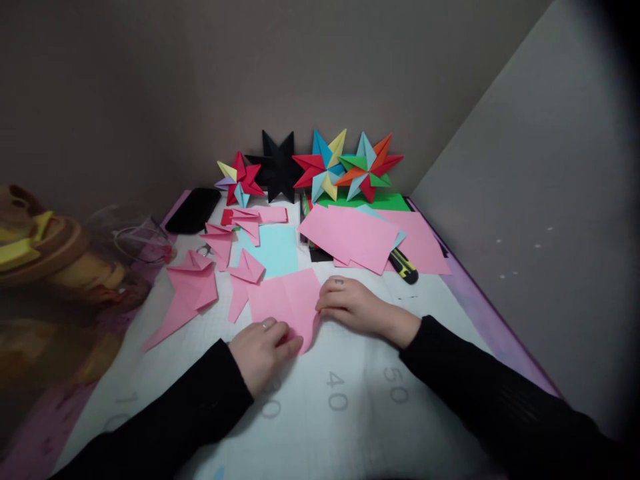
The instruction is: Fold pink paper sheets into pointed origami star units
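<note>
A creased sheet of pink paper [284, 297] lies on the white mat between my hands. My left hand [264, 350] rests on its near edge, fingers bent and pressed down on the paper. At the sheet's right edge, my right hand [353, 305] pinches the paper between thumb and fingers, and that side curls up a little. Just left of the sheet are several folded pink paper pieces, among them a large one [193, 287] with a long point and a smaller one [245, 273] that touches the sheet.
Against the wall stand a black paper star [280, 167] and several multicoloured ones [327, 163]. Flat pink sheets [355, 233] lie at back right with a yellow-black cutter [403, 265]. A phone [193, 210] lies back left. A blurred brown-yellow object [55, 253] stands at left.
</note>
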`<state>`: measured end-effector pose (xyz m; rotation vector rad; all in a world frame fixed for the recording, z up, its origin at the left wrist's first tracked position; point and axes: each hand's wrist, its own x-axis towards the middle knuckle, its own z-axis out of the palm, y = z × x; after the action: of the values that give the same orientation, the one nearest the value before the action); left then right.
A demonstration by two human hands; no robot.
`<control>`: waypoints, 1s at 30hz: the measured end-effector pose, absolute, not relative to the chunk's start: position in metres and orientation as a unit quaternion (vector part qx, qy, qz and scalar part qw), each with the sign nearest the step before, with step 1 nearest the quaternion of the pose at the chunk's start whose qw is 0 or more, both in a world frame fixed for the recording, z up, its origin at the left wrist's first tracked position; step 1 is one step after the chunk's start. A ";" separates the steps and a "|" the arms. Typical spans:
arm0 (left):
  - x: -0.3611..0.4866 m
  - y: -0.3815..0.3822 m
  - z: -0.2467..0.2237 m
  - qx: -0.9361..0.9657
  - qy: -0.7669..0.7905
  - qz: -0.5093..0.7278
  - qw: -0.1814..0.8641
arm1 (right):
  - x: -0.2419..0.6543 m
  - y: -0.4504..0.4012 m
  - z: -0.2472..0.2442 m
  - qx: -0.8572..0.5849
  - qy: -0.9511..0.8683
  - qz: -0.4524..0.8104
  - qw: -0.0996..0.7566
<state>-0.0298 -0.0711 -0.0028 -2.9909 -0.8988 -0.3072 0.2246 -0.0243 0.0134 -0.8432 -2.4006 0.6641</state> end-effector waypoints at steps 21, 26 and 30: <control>-0.023 -0.077 -0.007 -0.941 -0.296 -0.152 -0.067 | 0.185 -0.002 0.021 -0.343 -0.889 0.264 0.150; -0.022 -0.079 -0.003 -0.917 -0.358 -0.115 -0.135 | 0.180 -0.005 0.013 -0.368 -0.894 0.209 0.149; -0.020 -0.080 -0.010 -0.924 -0.365 -0.075 -0.085 | 0.180 -0.006 0.009 -0.385 -0.891 0.193 0.144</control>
<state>-0.0204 -0.0799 -0.0104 -3.0723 -1.2124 -0.2498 0.1805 -0.0058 0.0089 -1.1101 -2.5673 0.5556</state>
